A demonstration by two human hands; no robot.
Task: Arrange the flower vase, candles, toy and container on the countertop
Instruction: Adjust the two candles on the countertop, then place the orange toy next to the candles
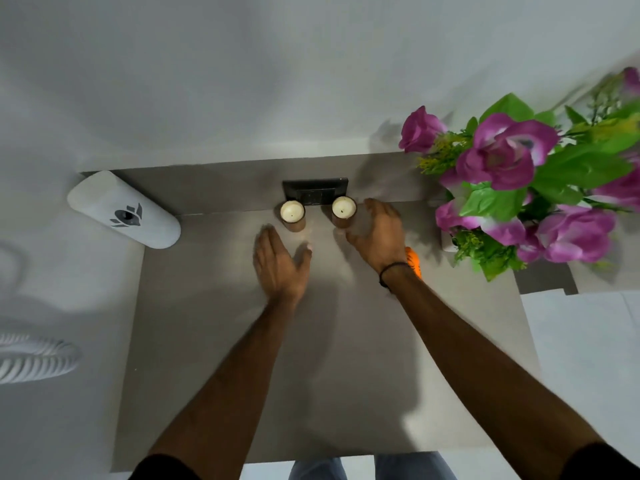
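Candles stand side by side at the countertop's (214, 358) 12 o'clock edge, just before a black wall switch plate (316, 191): the left candle (292, 212) and the right candle (344, 208). The left hand (277, 263) hovers spread and empty at the left candle's 6 o'clock. The right hand (379, 235) is open too, fingers beside the right candle, gripping nothing. An orange toy (414, 262) peeks out behind the right wrist. At 3 o'clock stands the flower vase (448, 242) of purple blooms; at 9 o'clock sits a white container (123, 209).
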